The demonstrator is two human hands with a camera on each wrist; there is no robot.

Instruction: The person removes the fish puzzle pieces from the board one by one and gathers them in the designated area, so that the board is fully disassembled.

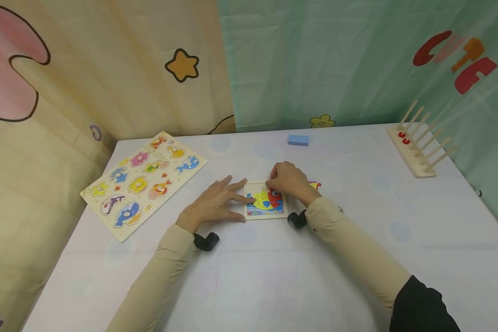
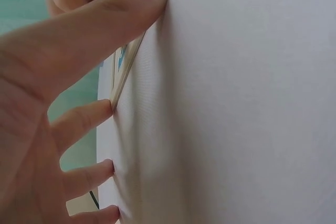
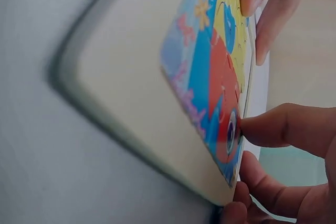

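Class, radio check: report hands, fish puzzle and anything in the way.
Left hand spread, touching fish puzzle; right hand at its far edge, fingers curled. Puzzle on table. Colourful item partly hidden behind right wrist.

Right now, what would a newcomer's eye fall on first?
Probably the flat red, yellow and blue fish puzzle, at centre between the left hand and right hand. Next, the pale board with colourful sea-animal pieces at left, then the light wooden peg rack at far right.
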